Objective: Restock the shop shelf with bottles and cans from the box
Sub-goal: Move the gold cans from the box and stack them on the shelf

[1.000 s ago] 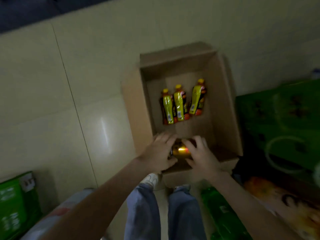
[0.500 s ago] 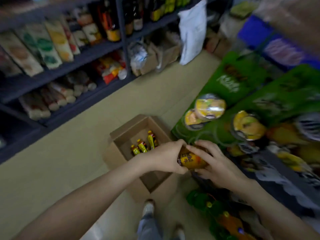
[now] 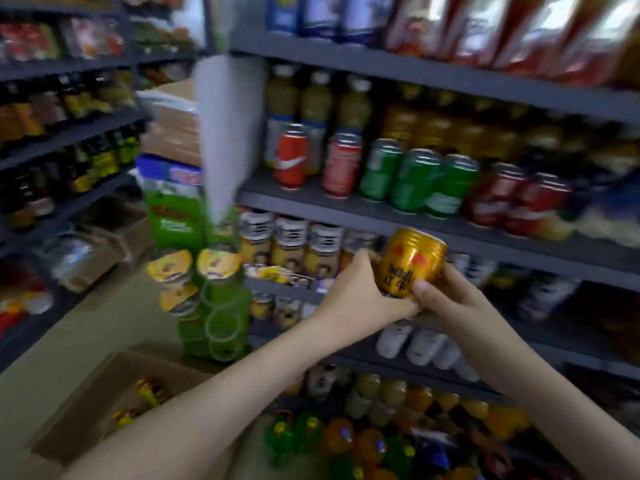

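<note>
Clasps can (image 3: pixel 410 259) in both hands before shelf (image 3: pixel 311 206). Wraps left hand (image 3: pixel 360 292) round its left side, curls right hand (image 3: pixel 446 296) round its lower right with thumb laid across the front. Holds it upright, slightly tilted, just below the board bearing red cans (image 3: pixel 291 155) and green cans (image 3: pixel 415 180), in the air and touching no board. Down left on the floor, open box (image 3: pixel 86 410) with blurred bottles (image 3: pixel 149 389) lying inside. Near the shelf end, green packs (image 3: pixel 214 306) with yellow lids.
</note>
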`<state>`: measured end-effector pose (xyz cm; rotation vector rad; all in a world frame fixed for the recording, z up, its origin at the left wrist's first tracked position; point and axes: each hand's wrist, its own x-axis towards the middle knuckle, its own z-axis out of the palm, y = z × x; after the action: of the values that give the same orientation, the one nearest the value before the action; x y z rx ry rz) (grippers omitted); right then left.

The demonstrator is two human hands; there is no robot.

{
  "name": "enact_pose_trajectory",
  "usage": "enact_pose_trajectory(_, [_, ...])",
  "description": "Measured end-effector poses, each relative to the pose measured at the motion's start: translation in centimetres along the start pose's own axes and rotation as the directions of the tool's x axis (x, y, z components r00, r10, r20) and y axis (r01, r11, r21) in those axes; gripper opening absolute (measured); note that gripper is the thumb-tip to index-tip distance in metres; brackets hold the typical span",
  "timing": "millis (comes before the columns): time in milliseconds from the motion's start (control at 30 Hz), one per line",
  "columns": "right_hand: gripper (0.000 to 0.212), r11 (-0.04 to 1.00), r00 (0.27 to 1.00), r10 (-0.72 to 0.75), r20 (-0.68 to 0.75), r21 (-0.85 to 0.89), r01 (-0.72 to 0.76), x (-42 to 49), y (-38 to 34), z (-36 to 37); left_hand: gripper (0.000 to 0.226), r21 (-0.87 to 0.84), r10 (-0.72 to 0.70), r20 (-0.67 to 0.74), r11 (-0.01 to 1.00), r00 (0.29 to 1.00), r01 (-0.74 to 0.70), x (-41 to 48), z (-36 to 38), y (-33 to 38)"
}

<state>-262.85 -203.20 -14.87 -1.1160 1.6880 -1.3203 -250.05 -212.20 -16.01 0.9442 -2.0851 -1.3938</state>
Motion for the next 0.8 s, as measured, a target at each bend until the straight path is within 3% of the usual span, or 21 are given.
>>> enact_pose_trajectory(200, [0.040,0.997,0.955,-0.077,-0.287,-0.027,0.072,-5.2,-2.5,-17.5,0.069,0.029,0.227,0.057,0.973,0.972,-0.229,2.2,14.5,12.6])
enact_pose_trajectory(433, [0.042,0.964,0.836,-0.245,-0.491,-0.031,0.264,-8.4,-5.5,-31.2,0.077,0.070,0.480,0.202,0.862,0.853,-0.502,6.1,22.0,23.2])
enact_pose_trajectory(567, [0.049,0.924,0.752,-0.361,-0.552,-0.104,0.367,-7.5,-7.7,-37.9,0.091,0.160,0.664,0.054,0.732,0.746,-0.663,9.6,23.6,27.9])
enact_pose_trajectory(700, [0.047,0.894,0.677,-0.427,-0.599,-0.167,0.416,-4.6,-9.5,-44.0,0.081,0.358,0.817,-0.112,0.564,0.565,-0.744,14.6,24.0,31.0])
enact_pose_trajectory(767, [0.056,0.883,0.652,-0.452,-0.608,-0.201,0.424,-2.4,-10.2,-46.7,0.079,0.442,0.819,-0.189,0.564,0.542,-0.698,18.0,24.2,31.9])
enact_pose_trajectory(800, [0.063,0.877,0.643,-0.462,-0.611,-0.211,0.431,-1.2,-10.6,-47.9,0.080,0.459,0.792,-0.216,0.598,0.571,-0.657,19.7,24.4,32.4])
